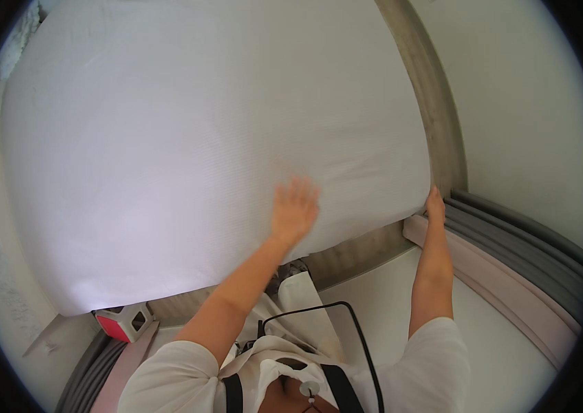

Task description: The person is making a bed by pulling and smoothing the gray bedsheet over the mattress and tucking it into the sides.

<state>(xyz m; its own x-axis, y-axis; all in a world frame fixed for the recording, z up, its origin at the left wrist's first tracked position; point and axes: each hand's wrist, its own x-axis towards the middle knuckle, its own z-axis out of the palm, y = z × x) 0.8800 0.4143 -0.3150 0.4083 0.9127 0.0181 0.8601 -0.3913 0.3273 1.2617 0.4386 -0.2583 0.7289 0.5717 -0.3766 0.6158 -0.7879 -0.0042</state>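
Note:
A mattress in a white fitted cover or sheet (167, 144) fills most of the view. My left hand (295, 210), slightly blurred, is over the near part of the sheet with its fingers spread and nothing held; whether it presses on the cloth cannot be told. My right hand (435, 206) is at the mattress's near right corner, fingers pointing away from me along its side. Its palm side faces the corner, and whether its fingers grip the cloth is hidden. Faint creases run across the sheet between the two hands.
A wooden bed frame (443, 118) borders the mattress at right and near side. Grey curtains (518, 237) and pink curtains (503, 284) hang at right, with more curtains (98, 371) at lower left. A white and red box-like object (125, 322) stands by the near left corner. A black cable (356, 325) arcs before me.

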